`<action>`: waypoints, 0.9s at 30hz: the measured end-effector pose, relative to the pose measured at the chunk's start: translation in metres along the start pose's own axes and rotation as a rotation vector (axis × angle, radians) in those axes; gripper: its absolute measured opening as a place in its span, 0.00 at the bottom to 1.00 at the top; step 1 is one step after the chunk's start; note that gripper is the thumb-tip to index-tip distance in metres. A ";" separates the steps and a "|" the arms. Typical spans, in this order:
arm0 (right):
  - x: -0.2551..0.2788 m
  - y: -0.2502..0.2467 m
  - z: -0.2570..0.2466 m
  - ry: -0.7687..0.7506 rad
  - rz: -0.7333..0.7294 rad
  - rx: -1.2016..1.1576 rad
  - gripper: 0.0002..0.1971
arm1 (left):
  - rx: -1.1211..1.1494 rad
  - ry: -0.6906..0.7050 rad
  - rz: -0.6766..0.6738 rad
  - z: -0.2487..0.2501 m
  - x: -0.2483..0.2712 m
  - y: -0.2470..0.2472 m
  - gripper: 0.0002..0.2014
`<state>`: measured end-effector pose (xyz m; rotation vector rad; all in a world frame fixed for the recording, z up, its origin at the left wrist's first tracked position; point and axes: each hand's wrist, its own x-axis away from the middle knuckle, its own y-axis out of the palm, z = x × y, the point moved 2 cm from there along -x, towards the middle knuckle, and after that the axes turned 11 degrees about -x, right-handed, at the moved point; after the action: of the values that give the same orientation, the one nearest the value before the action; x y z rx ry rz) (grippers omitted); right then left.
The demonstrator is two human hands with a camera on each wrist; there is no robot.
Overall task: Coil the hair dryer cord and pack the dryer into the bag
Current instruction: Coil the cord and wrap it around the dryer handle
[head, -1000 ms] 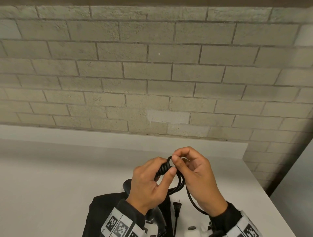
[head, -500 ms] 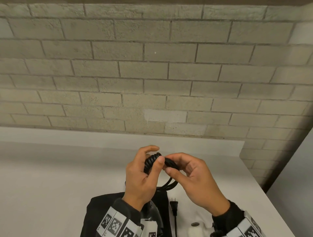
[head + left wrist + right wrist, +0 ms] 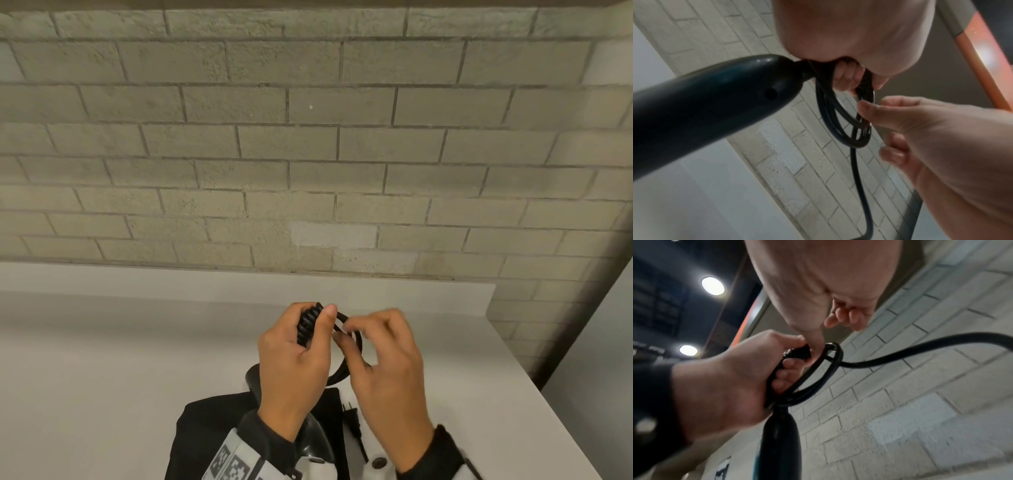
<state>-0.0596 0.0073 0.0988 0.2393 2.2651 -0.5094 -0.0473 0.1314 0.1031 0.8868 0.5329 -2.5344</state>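
Note:
The black cord is gathered in small loops above the table. My left hand grips the loops and the ribbed strain relief, thumb on top. My right hand sits just right of it, back up, thumb and fingertips pinching the cord at the coil. The black hair dryer handle hangs from the left hand; its body shows between my wrists. The black bag lies flat under my left forearm. The plug rests on the table.
A white table runs to a raised ledge at the back against a grey brick wall. The table's right edge falls away diagonally, with a grey floor strip beyond.
My right hand has swung from above the coil to under it and then rolled back-up beside it, carrying the cord round. My left hand has shifted slightly left, still gripping the loops.

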 end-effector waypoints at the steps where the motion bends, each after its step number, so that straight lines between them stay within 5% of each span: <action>1: 0.004 0.006 0.000 -0.017 -0.001 0.044 0.06 | -0.006 -0.009 0.012 0.001 0.000 0.001 0.10; 7: 0.016 0.020 -0.004 0.043 0.034 0.075 0.10 | -0.024 -0.016 0.064 0.004 0.001 0.002 0.10; 12: 0.013 0.023 -0.012 0.268 -0.193 0.225 0.14 | -0.013 0.000 0.090 0.002 0.002 0.002 0.12; 18: -0.006 0.002 -0.023 0.544 -0.403 -0.062 0.15 | -0.019 0.050 0.097 -0.003 0.002 -0.001 0.16; 22: -0.010 -0.014 -0.030 0.825 -0.453 -0.518 0.19 | -0.033 0.060 0.096 -0.004 0.001 -0.004 0.14; 27: 0.006 -0.017 -0.025 0.693 -0.483 -0.525 0.04 | -0.013 0.024 0.110 -0.008 -0.003 -0.008 0.11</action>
<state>-0.0860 0.0030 0.1143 -0.4822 3.0512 -0.0343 -0.0450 0.1425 0.1005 0.9174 0.4937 -2.4218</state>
